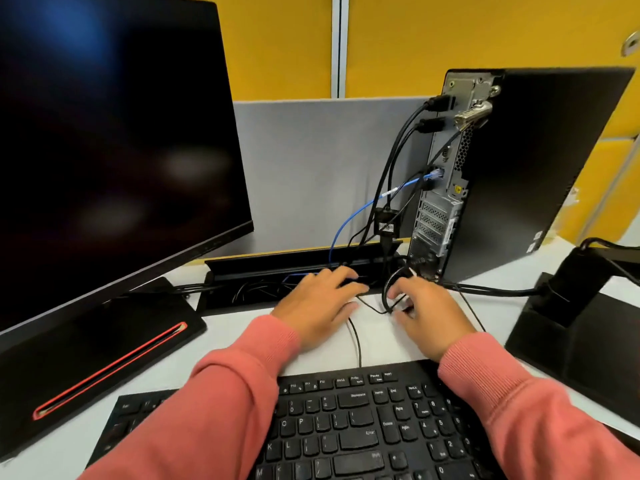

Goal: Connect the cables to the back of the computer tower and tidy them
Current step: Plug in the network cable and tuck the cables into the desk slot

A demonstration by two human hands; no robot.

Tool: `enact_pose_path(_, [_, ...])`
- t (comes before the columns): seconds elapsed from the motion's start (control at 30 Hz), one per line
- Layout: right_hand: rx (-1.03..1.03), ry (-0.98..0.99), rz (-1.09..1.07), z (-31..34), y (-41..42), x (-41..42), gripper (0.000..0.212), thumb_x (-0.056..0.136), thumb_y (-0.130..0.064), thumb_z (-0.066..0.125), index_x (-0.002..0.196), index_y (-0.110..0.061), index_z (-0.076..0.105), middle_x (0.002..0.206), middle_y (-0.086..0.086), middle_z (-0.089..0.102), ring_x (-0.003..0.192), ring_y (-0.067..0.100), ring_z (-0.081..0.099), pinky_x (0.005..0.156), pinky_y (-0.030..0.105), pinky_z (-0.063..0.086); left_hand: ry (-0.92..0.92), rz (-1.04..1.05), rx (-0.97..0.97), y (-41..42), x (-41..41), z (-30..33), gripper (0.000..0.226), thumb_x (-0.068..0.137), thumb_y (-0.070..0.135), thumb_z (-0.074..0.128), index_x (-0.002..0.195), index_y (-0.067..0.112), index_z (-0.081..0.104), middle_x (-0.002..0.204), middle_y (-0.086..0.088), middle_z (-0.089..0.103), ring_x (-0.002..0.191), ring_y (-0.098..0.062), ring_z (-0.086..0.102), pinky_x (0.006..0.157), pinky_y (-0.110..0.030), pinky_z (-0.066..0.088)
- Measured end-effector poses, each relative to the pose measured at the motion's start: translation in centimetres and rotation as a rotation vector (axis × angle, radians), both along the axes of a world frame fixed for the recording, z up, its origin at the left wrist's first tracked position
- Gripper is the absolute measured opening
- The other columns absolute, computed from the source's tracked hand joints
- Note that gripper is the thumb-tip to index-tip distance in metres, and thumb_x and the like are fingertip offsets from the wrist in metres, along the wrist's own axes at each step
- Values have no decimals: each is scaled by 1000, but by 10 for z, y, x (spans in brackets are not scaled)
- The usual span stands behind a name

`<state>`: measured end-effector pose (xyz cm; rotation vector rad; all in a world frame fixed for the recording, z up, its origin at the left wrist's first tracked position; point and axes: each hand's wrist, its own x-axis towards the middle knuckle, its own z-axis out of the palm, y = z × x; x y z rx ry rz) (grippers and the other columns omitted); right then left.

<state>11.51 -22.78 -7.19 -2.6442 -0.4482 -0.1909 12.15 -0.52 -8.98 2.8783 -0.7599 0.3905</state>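
The black computer tower (530, 174) stands at the back right, its rear panel turned toward me. Several black cables (398, 157) and a blue network cable (349, 220) are plugged into that panel and drop into the open cable tray (277, 268) in the desk. My right hand (429, 313) pinches a looped thin black cable (389, 294) just in front of the tower's base. My left hand (318, 303) lies at the tray's edge, fingers spread and reaching over the cables there.
A large dark monitor (110, 140) on a black stand with a red slot (104, 368) fills the left. A black keyboard (346, 424) lies nearest me, its thin cord running up between my hands. Another monitor stand (581, 323) sits at the right. A grey partition (311, 168) stands behind.
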Motion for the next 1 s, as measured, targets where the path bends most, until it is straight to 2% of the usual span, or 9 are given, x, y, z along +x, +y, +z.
enact_pose_path(0.07, [-40,26,-12,-3,-3,-2,20,91,-24,68,100,-39,57,103,-17,59,104,15,51,96,38,43,19,-6,-10,-3,7,0,39,107,45,30,135,35,56,127,12,54,111,-15,49,99,-39,41])
enact_pose_path(0.17, [-142,-61,-30,-2,-6,-1,8,98,-31,59,103,-36,64,100,-15,60,101,14,47,92,37,39,12,94,-37,6,17,-2,42,109,46,31,142,37,55,117,11,57,107,-16,46,93,-32,37])
enact_pose_path(0.33, [-136,-236,23,13,8,5,20,102,-27,51,114,-33,66,99,-11,61,96,18,52,85,37,43,-31,200,43,11,26,-5,44,109,43,34,147,31,52,117,6,52,109,-19,42,91,-33,36])
enact_pose_path(0.4, [-124,-273,52,19,20,9,26,102,-21,52,123,-30,64,101,-7,62,98,21,57,80,38,50,-40,247,104,6,28,-7,41,110,41,33,140,26,56,118,2,47,108,-23,40,88,-36,36])
enact_pose_path(0.5, [-236,-301,71,25,38,23,30,99,-13,50,122,-27,65,99,-2,59,95,25,58,72,38,52,-41,306,147,4,32,-11,37,110,39,32,127,20,59,118,-1,44,108,-26,39,87,-39,35])
enact_pose_path(0.57, [-341,-292,44,34,48,35,31,97,-12,50,117,-27,68,104,-1,58,101,26,57,73,37,50,-25,286,113,8,36,-14,36,110,40,34,123,21,62,117,1,48,110,-25,41,90,-39,36])
enact_pose_path(0.77, [-584,-123,-44,48,68,53,30,95,-4,46,114,-14,67,114,9,64,107,34,63,73,38,43,-7,207,-252,17,30,-10,27,101,36,58,127,29,64,115,11,67,113,-16,54,97,-33,42])
enact_pose_path(0.9, [-680,-92,-33,43,76,60,32,98,-6,43,120,-14,65,120,9,66,114,35,63,82,41,49,40,125,-178,9,28,-12,34,106,37,45,133,29,62,121,9,67,114,-15,55,97,-32,38])
enact_pose_path(1.0, [-723,-34,60,30,82,64,32,99,-7,43,122,-13,64,124,9,65,120,32,60,92,42,49,135,126,-54,9,28,-14,39,108,43,29,123,32,64,115,10,68,111,-16,56,96,-37,35])
